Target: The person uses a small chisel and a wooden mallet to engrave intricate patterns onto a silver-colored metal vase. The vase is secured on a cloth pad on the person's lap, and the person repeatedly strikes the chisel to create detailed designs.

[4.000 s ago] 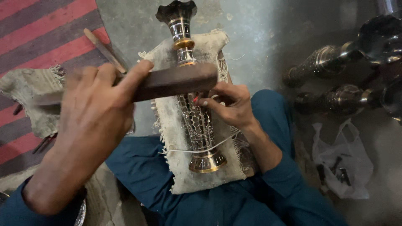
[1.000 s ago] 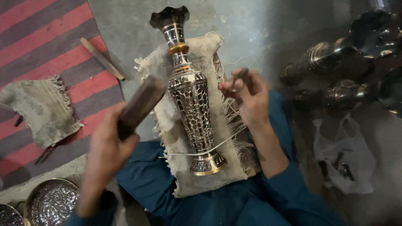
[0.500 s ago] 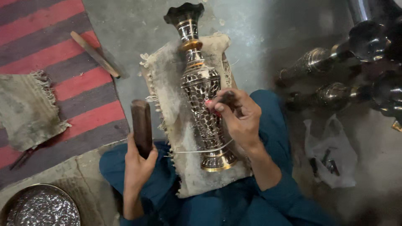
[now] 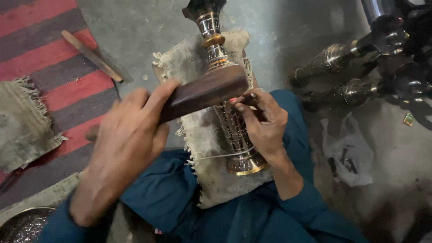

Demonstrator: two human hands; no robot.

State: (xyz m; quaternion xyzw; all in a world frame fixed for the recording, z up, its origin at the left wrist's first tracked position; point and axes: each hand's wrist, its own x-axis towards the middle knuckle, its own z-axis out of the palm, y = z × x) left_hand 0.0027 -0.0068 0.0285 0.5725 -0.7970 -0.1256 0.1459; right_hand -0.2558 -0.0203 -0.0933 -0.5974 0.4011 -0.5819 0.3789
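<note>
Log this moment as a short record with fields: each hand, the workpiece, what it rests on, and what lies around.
left hand: grip closed on a dark wooden block, held above the vase
right hand: pinches a thin dark tool against the vase
workpiece: engraved metal vase, lying on its side
support: frayed burlap cloth over the lap
surroundings: wooden stick on striped rug; more metal vases; plastic bag

left hand (image 4: 128, 139) raised, right hand (image 4: 263, 121) pinching

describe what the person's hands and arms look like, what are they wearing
Both hands, the left hand and the right hand, are bare: no gloves, and no rings or watch visible. Dark teal-blue long sleeves cover both forearms to the wrists, matching the trousers.
</note>
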